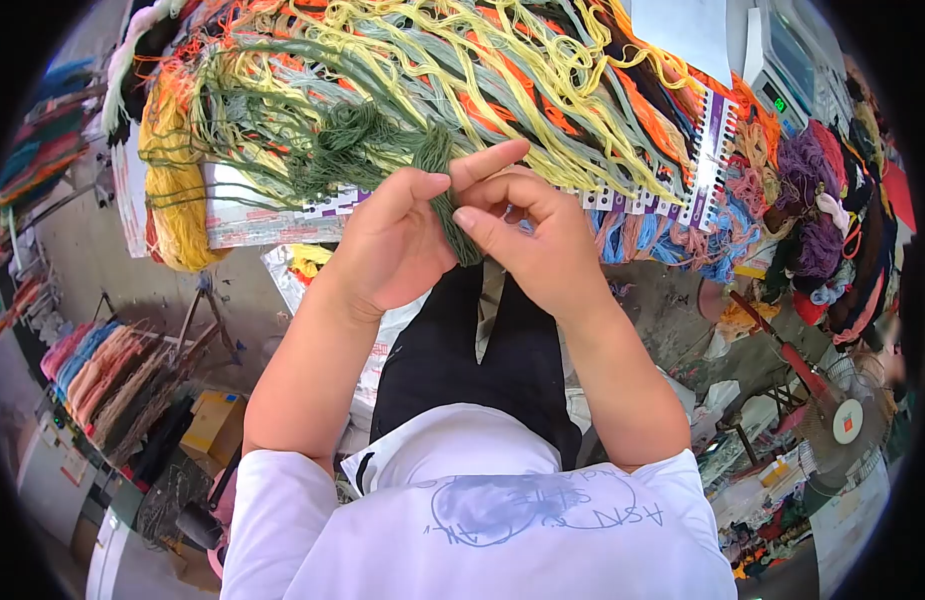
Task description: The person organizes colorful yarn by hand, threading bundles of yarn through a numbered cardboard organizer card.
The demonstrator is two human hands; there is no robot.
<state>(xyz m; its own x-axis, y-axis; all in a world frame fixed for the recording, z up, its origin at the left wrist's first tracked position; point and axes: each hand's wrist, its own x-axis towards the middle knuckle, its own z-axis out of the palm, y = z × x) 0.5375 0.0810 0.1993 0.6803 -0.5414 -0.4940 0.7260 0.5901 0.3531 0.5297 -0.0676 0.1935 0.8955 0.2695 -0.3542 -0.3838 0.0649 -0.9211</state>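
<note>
A bundle of dark green yarn (pixel 438 160) hangs between my two hands, its lower end folded over below the fingers. My left hand (pixel 397 240) holds it from the left, the thumb beside the strands. My right hand (pixel 532 225) is curled against the same strands from the right, thumb and fingers bent close to them. Behind the hands, a looser tangle of dark green yarn (pixel 352 145) lies over yellow yarn (pixel 472 60) on the table. Some of my fingertips are hidden behind the bundle.
Golden yarn (pixel 174 170) hangs over the table's left edge. A purple-edged card with holes (pixel 710 160) lies at the right, near purple yarn (pixel 812 200) and a device with a green display (pixel 777 100). A fan (pixel 845 420) stands lower right; yarn hanks (pixel 112 375) hang on a left rack.
</note>
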